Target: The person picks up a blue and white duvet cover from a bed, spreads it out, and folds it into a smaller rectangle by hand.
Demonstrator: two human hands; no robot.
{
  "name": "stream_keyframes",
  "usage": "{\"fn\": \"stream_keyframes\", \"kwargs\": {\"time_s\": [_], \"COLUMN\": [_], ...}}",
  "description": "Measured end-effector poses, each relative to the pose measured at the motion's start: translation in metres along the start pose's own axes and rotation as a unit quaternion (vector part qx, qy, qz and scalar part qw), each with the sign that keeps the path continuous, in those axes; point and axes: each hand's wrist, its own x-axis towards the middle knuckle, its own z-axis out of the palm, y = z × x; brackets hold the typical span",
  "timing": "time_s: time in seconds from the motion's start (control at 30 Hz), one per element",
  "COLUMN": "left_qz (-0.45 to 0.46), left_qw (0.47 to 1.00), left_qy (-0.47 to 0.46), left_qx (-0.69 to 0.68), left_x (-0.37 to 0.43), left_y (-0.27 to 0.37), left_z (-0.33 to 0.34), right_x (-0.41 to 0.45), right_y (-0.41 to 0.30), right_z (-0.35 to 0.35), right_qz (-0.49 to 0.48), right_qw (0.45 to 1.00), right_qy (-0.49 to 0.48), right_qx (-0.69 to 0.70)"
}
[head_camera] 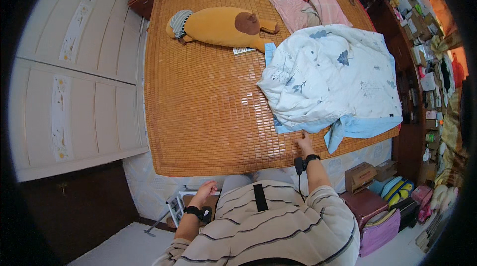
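Observation:
A thin quilt (pixel 328 76), white with grey-blue leaf prints and a light blue border, lies rumpled on the right side of a bed covered by a brown bamboo sleeping mat (pixel 201 117). My right hand (pixel 306 145) reaches over the mat's near edge, fingertips at the quilt's blue border; whether they touch it I cannot tell. Its thumb and forefinger are apart, with nothing seen between them. Low at my left side, off the bed, hangs my left hand (pixel 206 191), empty, its fingers loosely bent. Both wrists carry black strapped devices.
A yellow plush toy (pixel 220 25) lies across the mat, partly over a printed card (pixel 244 50). Pink bedding (pixel 279 9) is heaped at the far right. Wardrobe doors (pixel 74 105) flank the left. Boxes (pixel 360 177) and bags (pixel 380 232) stand right; a folding step stool (pixel 179 202) stands left.

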Motion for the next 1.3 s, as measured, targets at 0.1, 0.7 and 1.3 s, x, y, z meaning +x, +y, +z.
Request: {"fn": "stream_keyframes", "kwargs": {"time_s": [0.1,0.7,1.3], "left_qz": [-0.002,0.208,0.426], "left_qw": [0.998,0.963,0.583], "left_qy": [0.052,-0.077,-0.101], "left_qx": [0.02,0.151,0.685], "left_x": [-0.013,0.054,0.139], "left_y": [0.032,0.147,0.356], "left_z": [0.009,0.018,0.187], "right_x": [0.011,-0.177,-0.291], "right_y": [-0.043,-0.3,-0.338], "right_z": [0.012,-0.071,-0.106], "right_qz": [-0.042,-0.234,-0.407], "right_qw": [0.994,0.813,0.677], "right_qy": [0.099,-0.2,-0.179], "right_qx": [-0.003,0.493,0.587]}}
